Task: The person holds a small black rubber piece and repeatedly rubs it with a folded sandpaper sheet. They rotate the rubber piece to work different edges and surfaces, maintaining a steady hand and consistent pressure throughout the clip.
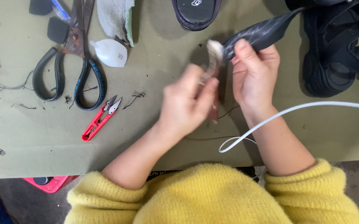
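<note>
Two hands meet over the middle of the table, and between them is a dark strap (pixel 257 34), a narrow black strip that runs up and to the right toward a black sandal (pixel 333 54) at the table's edge. The right hand (pixel 254 70) pinches the strap's free end between thumb and fingers, holding it lifted off the surface. The left hand (pixel 187 101) is closed around a small brush (pixel 214 56) whose pale, blurred tip sits right against the strap's end; the blur suggests the brush is in motion. Judging by that, the end of the strap is being coated or wiped and the job is midway: the strap hangs loose, joined to nothing at this end. A white cord (pixel 270 120) loops across the right forearm and off to the right. Left of the hands lie red thread snips (pixel 101 118), large black-handled scissors (pixel 69 62), a small white bottle (pixel 111 52) and a scrap of grey-white material (pixel 115 16). Another dark shoe sole (pixel 196 12) pokes in at the top. Bits of thread litter the olive-green table (pixel 42 157), and yellow sleeves (pixel 212 195) fill the bottom.
</note>
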